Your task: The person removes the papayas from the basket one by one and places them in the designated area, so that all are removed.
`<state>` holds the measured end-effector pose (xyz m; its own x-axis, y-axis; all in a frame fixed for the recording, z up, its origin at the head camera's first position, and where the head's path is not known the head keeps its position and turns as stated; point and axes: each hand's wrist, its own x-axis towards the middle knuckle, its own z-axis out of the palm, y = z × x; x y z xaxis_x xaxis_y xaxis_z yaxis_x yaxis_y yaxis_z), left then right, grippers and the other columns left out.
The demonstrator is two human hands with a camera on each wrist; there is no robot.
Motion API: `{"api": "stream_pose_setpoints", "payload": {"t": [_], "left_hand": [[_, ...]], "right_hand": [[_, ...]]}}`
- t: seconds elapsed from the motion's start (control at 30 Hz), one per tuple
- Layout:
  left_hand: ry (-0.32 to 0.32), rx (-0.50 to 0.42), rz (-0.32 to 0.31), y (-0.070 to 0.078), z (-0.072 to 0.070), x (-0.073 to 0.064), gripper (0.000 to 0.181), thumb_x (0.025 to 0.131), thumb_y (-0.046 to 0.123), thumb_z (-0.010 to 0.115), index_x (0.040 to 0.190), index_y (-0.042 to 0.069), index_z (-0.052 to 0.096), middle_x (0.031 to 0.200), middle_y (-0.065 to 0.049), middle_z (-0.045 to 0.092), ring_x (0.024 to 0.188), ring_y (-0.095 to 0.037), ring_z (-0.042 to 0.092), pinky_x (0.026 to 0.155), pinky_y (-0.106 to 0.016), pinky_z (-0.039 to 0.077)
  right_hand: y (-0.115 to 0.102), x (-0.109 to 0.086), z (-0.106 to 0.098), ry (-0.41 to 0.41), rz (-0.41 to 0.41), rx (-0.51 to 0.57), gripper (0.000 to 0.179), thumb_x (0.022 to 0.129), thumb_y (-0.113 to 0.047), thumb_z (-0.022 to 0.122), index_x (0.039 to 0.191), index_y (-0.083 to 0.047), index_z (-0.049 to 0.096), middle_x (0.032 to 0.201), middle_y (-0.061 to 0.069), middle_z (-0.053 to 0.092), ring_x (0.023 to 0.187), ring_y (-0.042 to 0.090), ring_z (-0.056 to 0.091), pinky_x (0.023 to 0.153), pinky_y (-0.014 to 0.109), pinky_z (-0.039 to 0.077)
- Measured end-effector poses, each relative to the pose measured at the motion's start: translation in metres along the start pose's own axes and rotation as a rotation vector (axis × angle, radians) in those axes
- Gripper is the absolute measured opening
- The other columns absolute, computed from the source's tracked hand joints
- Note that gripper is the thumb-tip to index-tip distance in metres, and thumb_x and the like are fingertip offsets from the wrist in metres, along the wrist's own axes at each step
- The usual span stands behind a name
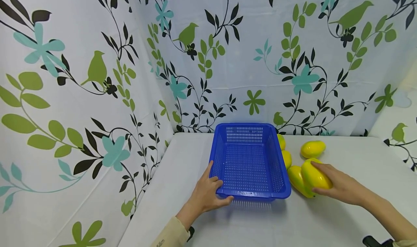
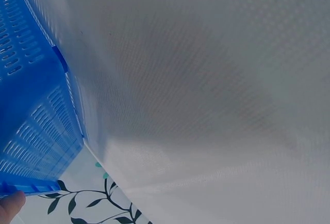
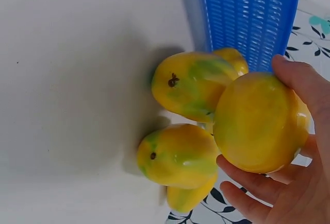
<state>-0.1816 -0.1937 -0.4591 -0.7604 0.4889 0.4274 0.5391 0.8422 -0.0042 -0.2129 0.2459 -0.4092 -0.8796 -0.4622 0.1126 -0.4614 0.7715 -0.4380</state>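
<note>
A blue plastic basket (image 1: 247,160) with slotted walls stands on the white table, and nothing lies inside it. At its near left corner my left hand (image 1: 206,194) grips the rim, thumb along the front edge; in the left wrist view only a fingertip (image 2: 11,203) shows against the basket wall (image 2: 36,131). To the right of the basket, my right hand (image 1: 340,185) holds a yellow-green mango (image 3: 260,123) between thumb and fingers. Just below and beside the held fruit is another mango (image 1: 297,181). Whether the held one touches it I cannot tell.
More mangoes lie by the basket's right side: one mango (image 1: 312,149) farther back, one mango (image 1: 286,159) against the wall, and another mango (image 1: 281,142) partly hidden behind the rim. A patterned cloth (image 1: 208,58) with birds and leaves hangs behind and left of the table.
</note>
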Motion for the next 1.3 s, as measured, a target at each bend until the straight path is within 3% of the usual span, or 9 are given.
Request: {"api": "stream_pose_setpoints", "payload": {"t": [0.17, 0.6, 0.87, 1.3], "left_hand": [[-0.007, 0.012, -0.005, 0.000, -0.002, 0.000, 0.065, 0.076, 0.070, 0.048, 0.089, 0.012, 0.073, 0.088, -0.004, 0.071, 0.135, -0.038, 0.031, 0.118, -0.041, 0.005], [-0.020, 0.017, -0.013, -0.001, -0.001, 0.001, 0.068, 0.077, 0.071, 0.045, 0.090, 0.011, 0.074, 0.090, -0.004, 0.071, 0.136, -0.038, 0.028, 0.117, -0.043, 0.009], [-0.008, 0.002, 0.003, -0.001, 0.002, 0.001, 0.068, 0.077, 0.071, 0.045, 0.090, 0.011, 0.074, 0.089, -0.004, 0.071, 0.134, -0.038, 0.032, 0.118, -0.043, 0.006], [0.004, -0.004, 0.006, 0.000, 0.000, -0.001, 0.067, 0.077, 0.072, 0.046, 0.087, 0.012, 0.073, 0.087, -0.004, 0.071, 0.135, -0.038, 0.031, 0.118, -0.041, 0.005]], "right_hand": [[0.005, -0.002, 0.000, 0.006, 0.008, -0.011, 0.084, 0.077, -0.047, 0.071, 0.138, 0.001, 0.038, 0.127, 0.027, 0.047, 0.097, 0.029, 0.055, 0.080, 0.056, 0.051], [0.023, -0.009, 0.007, 0.003, 0.029, -0.025, 0.084, 0.077, -0.047, 0.071, 0.136, 0.004, 0.040, 0.125, 0.030, 0.048, 0.098, 0.034, 0.055, 0.081, 0.059, 0.049], [0.030, -0.011, 0.019, 0.009, 0.008, 0.011, 0.080, 0.078, -0.044, 0.071, 0.134, 0.003, 0.041, 0.130, 0.029, 0.046, 0.114, 0.045, 0.047, 0.088, 0.066, 0.041], [0.033, -0.014, 0.042, -0.035, 0.026, 0.004, 0.082, 0.077, -0.047, 0.070, 0.136, 0.002, 0.041, 0.134, 0.032, 0.041, 0.116, 0.047, 0.045, 0.089, 0.065, 0.041]]}}
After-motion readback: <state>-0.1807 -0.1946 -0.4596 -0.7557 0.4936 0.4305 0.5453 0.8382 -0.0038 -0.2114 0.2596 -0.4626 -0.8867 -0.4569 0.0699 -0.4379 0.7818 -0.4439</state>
